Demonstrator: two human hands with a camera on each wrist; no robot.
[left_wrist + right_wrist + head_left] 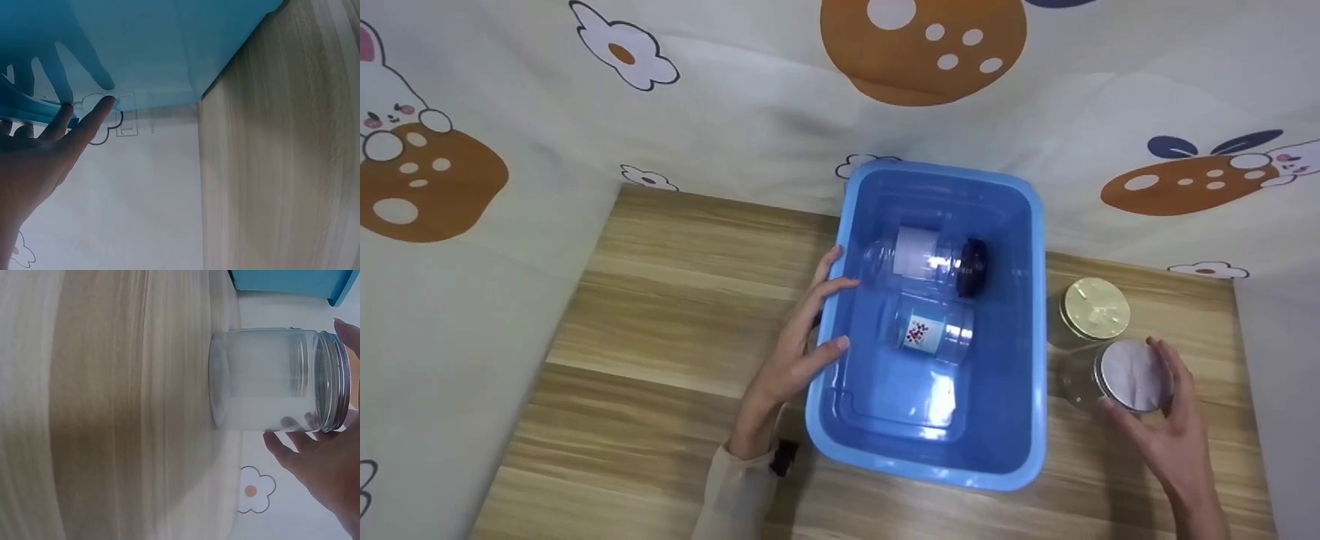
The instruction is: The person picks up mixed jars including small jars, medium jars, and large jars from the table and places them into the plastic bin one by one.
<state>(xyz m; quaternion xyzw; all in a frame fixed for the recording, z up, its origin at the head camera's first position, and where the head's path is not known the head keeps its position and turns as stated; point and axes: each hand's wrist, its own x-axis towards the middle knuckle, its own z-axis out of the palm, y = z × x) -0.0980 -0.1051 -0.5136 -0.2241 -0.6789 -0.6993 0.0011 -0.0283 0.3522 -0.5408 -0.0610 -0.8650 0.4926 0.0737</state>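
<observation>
A blue plastic tub (pixel 930 476) stands on the wooden table. My left hand (pixel 799 356) rests at its left rim, fingers spread; thumb and one finger reach over the edge, while other fingers lie against the outer wall in the left wrist view. To the tub's right stands a clear jar with a silver lid (pixel 1136 375). My right hand (pixel 1177 431) grips this jar around its lid, thumb and fingers on opposite sides. In the right wrist view the jar (pixel 264 379) looks see-through and its base is at the tabletop.
Behind the gripped jar stands another jar with a gold lid (pixel 1097 309). Inside the tub lie a clear jar with a dark lid (pixel 973 268) and a clear container with a printed label (pixel 924 333). A patterned cloth (pixel 750 97) hangs behind the table (pixel 660 322).
</observation>
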